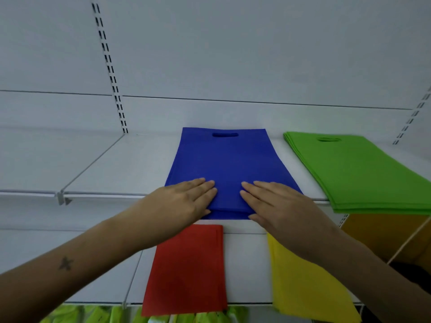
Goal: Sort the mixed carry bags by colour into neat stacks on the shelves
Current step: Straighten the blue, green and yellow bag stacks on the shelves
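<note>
**Both palms flat on the blue bags, upper shelf**

Nearest, along the bottom edge, green-and-yellow items (98,317) are cut off and too blurred to identify. On the lower shelf (247,264) lie a red bag stack (186,271) and a yellow bag stack (300,280), well apart; the right forearm hides part of the yellow one, and its far corner runs out of frame. At right, an orange-brown shape (382,231) beneath the green bags cannot be made out. On the upper shelf (121,169), the left hand (186,201) and right hand (277,203) rest with straight fingers on the near end of the blue bag stack (224,164), gripping nothing. Beside it lies the green bag stack (363,173), partly cut off at right. Behind stands the white back panel (233,54).
</note>
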Demonstrator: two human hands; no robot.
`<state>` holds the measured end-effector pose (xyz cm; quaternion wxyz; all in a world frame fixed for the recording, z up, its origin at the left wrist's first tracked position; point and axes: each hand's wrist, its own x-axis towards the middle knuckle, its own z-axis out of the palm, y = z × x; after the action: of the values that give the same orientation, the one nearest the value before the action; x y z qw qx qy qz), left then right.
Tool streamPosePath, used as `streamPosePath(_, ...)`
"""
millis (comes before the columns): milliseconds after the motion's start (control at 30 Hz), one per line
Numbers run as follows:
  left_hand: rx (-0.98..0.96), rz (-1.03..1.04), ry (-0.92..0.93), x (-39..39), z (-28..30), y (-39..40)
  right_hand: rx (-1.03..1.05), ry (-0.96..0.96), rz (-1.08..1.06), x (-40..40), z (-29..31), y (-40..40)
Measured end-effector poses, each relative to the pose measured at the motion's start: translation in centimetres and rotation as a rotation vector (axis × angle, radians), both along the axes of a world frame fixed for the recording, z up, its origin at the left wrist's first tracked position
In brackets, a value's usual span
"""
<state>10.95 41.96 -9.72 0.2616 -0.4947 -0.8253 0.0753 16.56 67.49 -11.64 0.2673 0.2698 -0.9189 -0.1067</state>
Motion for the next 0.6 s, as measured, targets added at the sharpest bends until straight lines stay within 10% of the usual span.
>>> streamPosePath(600,-0.046,0.008,0.090,0.0,-0.6,-0.1,0.076,0.035,0.017,-1.0,0.4,0.0)
